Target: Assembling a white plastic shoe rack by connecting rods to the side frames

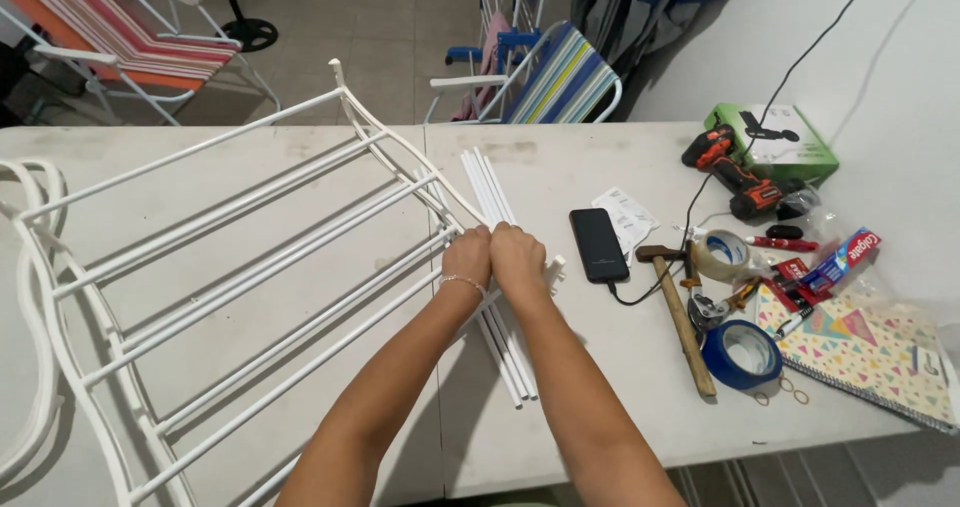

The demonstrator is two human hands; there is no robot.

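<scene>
The white rack frame (230,267) is lying flat on the table (600,367), its rails running diagonally from lower left to upper right. The left hand (467,257) and right hand (517,257) are clenching together on the frame's right side rail. Loose white rods (497,267) are passing beneath the hands, partly hidden. The frame's lower edge is cut off. Bare tabletop is showing right of the frame, before the phone (598,245).

You have a long off-white folding table (560,167) before you. On its left half lies a white tubular metal rack frame (230,267), with loose white rods (495,267) beside it. Right of those you see a black phone (598,245), a wooden-handled hammer (685,327), a blue tape roll (740,355), an orange-and-black cordless drill (735,172) and a green cardboard box (775,142).
</scene>
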